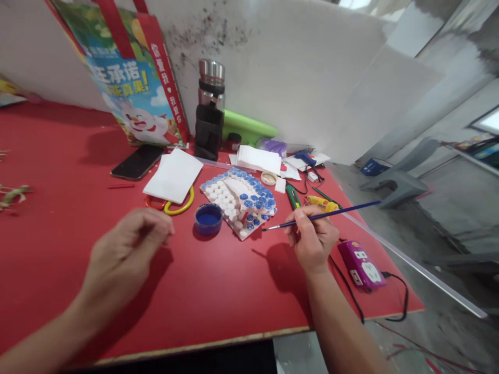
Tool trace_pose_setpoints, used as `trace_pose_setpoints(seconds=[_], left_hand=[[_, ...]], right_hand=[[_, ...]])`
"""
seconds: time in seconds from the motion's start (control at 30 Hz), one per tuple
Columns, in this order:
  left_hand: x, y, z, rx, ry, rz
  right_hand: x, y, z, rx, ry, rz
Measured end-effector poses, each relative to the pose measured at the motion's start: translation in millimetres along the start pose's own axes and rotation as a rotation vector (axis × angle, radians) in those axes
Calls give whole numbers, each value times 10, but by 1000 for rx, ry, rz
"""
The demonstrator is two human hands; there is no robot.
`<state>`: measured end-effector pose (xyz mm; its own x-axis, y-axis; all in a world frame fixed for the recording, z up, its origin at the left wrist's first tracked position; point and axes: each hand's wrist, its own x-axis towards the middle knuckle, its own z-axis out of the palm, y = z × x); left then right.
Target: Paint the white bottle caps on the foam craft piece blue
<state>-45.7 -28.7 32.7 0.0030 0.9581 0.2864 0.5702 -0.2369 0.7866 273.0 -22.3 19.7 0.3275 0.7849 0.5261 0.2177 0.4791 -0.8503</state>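
My right hand (312, 236) grips a thin blue paintbrush (323, 214), its bristle tip pointing left, close to the right edge of a craft model. This model (230, 195) is a white board covered with small round discs, many coloured blue and others white, with a raised curved piece on top. To its left stands a small round pot of blue paint (209, 219). My left hand (125, 254) is held over the table to the left of the pot, fingers curled in and closed, and nothing shows in them.
Behind the pot lie scissors with a yellow handle (180, 206), white paper (173, 175) and a phone (137, 161). A bottle (210, 111) and a shopping bag (136, 98) stand along the wall. On the right are a green cutter (292, 196), a glue gun (319, 201) and a purple power socket (362, 266) with cables.
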Motion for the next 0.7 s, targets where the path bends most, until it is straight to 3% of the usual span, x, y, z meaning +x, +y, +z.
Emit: trace_pose_setpoints(seconds=[0.07, 0.17, 0.27, 0.37, 0.43, 0.53, 0.7], left_hand=[[219, 50, -82, 8, 162, -63], [532, 104, -95, -57, 174, -71], [750, 48, 6, -180, 256, 48], [826, -127, 163, -362, 305, 193], [793, -263, 259, -433, 255, 218], [674, -401, 350, -462, 39, 178], [521, -422, 400, -397, -280, 95]], right_hand=[[-10, 3, -3, 23, 25, 7], [-4, -89, -6, 39, 50, 28], [66, -312, 18, 24, 25, -39], [190, -534, 96, 53, 37, -159], [260, -596, 173, 66, 62, -197], [274, -535, 282, 95, 98, -184], [115, -333, 314, 196, 48, -43]])
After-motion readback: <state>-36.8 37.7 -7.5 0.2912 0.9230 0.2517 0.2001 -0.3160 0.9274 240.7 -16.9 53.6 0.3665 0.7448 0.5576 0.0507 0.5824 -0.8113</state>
